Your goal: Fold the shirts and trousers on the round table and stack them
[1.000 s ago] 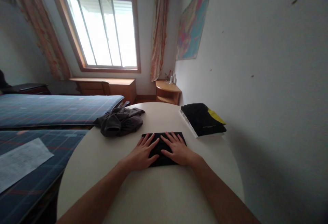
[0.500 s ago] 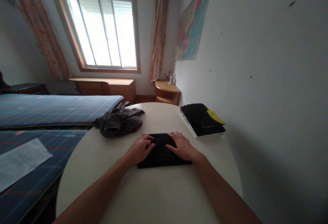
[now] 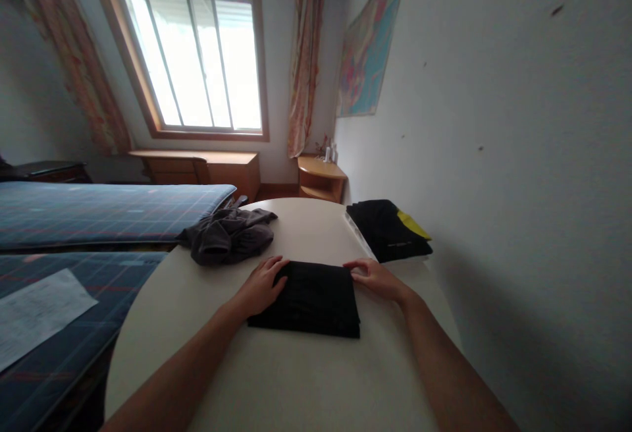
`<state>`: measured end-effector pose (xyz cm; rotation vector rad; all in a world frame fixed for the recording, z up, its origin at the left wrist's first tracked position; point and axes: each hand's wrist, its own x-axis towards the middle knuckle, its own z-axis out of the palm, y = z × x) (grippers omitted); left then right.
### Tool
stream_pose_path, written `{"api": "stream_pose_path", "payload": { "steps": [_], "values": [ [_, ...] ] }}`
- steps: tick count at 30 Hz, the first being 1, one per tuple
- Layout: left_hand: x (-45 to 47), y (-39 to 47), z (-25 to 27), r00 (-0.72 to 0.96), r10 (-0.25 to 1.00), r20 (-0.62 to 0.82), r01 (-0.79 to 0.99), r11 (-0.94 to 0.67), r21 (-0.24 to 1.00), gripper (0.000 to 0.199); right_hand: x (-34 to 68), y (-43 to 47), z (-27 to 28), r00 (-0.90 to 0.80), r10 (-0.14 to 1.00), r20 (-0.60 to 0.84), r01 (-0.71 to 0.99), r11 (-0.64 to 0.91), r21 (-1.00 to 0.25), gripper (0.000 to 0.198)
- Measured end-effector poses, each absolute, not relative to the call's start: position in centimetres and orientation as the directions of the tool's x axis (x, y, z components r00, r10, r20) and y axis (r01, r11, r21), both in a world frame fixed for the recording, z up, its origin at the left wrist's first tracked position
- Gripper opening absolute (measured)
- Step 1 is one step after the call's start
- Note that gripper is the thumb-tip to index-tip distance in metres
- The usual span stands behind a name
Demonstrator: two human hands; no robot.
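Observation:
A black folded garment lies as a flat rectangle on the round white table, slightly turned. Over its left edge rests my left hand, fingers stretched out and thumb on the cloth. At the far right corner, my right hand has its thumb and fingertips closed on the edge of the cloth. What kind of garment it is cannot be seen from the folded shape.
A crumpled dark grey garment sits at the table's far left. Folded black clothing with a yellow patch lies at the far right, near the wall. Left of the table are beds with blue plaid mattresses and a paper sheet.
The folded black garment has shifted a little left and towards me, and turned slightly. My right hand has gone from lying on top of it to its far right corner.

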<state>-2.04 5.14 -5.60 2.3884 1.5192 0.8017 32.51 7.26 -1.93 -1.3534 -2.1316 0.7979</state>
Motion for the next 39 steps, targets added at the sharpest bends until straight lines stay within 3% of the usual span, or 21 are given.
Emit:
{"api": "stream_pose_path", "payload": {
  "steps": [8,12,15,19,25,31,35,39],
  "values": [
    [-1.9,5.0,-5.8,0.254,0.902,0.350,0.798,-0.400,0.451,0.051,30.8,7.6,-1.8,-0.309,0.943,0.124,0.618,0.298,-0.728,0.040],
    [-1.6,4.9,-5.2,0.235,0.899,0.370,0.781,-0.401,0.479,0.047,29.1,7.0,-1.4,-0.306,0.946,0.105,0.761,0.309,-0.570,0.047],
    [-1.7,5.2,-5.0,0.152,0.926,0.345,0.811,-0.317,0.493,0.039,28.1,6.1,-0.9,-0.329,0.941,0.078,0.851,0.332,-0.407,0.037],
    [-2.0,5.7,-5.0,0.093,0.941,0.327,0.820,-0.258,0.511,0.035,27.6,5.0,0.1,-0.371,0.927,0.055,0.868,0.367,-0.335,0.024],
    [-1.3,5.5,-4.5,0.039,0.941,0.336,0.569,-0.298,0.767,0.035,25.9,3.9,0.8,-0.355,0.931,0.086,0.836,0.357,-0.417,0.047],
    [0.2,3.8,-2.8,0.068,0.935,0.347,0.244,-0.353,0.903,0.038,24.7,3.3,1.1,-0.438,0.894,0.093,0.719,0.411,-0.561,0.058],
    [0.8,3.0,-2.3,0.097,0.947,0.306,0.030,-0.310,0.950,0.042,24.9,3.0,1.9,-0.510,0.858,0.057,0.637,0.422,-0.645,0.051],
    [1.1,3.4,-2.8,0.088,0.961,0.263,0.011,-0.264,0.964,0.042,25.2,2.8,2.2,-0.556,0.830,0.036,0.597,0.430,-0.677,0.036]
  ]
}}
